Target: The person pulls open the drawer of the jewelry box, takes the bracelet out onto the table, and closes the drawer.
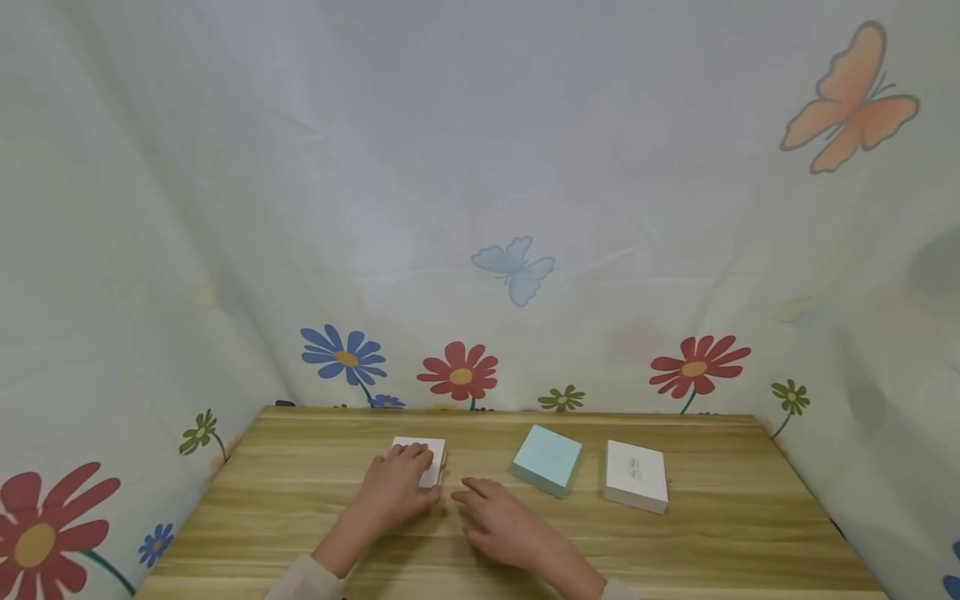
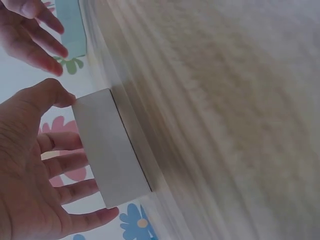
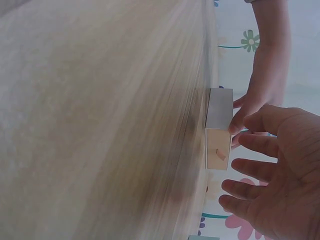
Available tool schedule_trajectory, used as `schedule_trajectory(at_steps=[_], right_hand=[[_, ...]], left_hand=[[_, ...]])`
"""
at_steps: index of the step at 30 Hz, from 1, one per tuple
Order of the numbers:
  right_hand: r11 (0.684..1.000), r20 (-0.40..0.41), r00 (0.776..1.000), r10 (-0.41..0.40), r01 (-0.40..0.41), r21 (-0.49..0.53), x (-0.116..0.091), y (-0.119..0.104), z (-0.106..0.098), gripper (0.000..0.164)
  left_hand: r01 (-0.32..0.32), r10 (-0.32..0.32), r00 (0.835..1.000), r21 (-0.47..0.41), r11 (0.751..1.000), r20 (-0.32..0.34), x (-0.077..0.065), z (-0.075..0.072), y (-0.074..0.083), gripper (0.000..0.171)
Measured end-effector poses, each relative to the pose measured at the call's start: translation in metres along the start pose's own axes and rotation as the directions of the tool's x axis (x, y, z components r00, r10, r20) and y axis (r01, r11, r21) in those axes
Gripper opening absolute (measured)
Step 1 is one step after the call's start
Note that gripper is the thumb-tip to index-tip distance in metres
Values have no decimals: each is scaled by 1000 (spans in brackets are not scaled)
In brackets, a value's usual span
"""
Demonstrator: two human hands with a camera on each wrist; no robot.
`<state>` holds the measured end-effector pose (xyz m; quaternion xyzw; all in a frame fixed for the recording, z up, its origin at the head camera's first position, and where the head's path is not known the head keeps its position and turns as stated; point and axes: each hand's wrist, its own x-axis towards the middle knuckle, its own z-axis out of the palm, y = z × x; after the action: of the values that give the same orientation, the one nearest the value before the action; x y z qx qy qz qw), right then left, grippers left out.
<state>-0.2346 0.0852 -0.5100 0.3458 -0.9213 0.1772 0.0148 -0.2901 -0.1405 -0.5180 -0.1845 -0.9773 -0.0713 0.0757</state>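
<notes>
My left hand is over a small white box left of the table's middle. It holds the box across its width, thumb at the near right corner and fingers spread over the top, as the left wrist view shows. On the box's right side, the right wrist view shows a peach-coloured end with a small tab on it. My right hand hovers just right of this box, fingers loosely extended and apart, with nothing in them.
A light-blue square box lies right of the middle of the wooden table. Farther right is another white box with small print on its lid. A curtain printed with flowers and butterflies hangs behind and at both sides.
</notes>
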Motion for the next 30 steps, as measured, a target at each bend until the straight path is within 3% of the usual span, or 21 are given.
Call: schedule_trajectory(at_steps=[7, 15, 19, 24, 30], right_hand=[[1000, -24, 1000, -16, 16, -3, 2, 3, 3, 42], [1000, -53, 999, -1, 2, 12, 9, 12, 3, 41], [999, -67, 998, 18, -15, 45, 14, 18, 1, 40], [992, -53, 997, 58, -51, 113, 18, 19, -3, 35], [986, -54, 995, 78, -69, 151, 21, 21, -5, 33]], left_hand=[[-27, 26, 999, 22, 999, 47, 4, -10, -2, 43], [-111, 111, 993, 18, 994, 38, 5, -18, -12, 33], [-177, 177, 983, -2, 984, 36, 4, -14, -22, 33], [-287, 287, 957, -4, 958, 38, -1, -8, -37, 39], [-323, 324, 946, -21, 946, 12, -6, -3, -44, 57]])
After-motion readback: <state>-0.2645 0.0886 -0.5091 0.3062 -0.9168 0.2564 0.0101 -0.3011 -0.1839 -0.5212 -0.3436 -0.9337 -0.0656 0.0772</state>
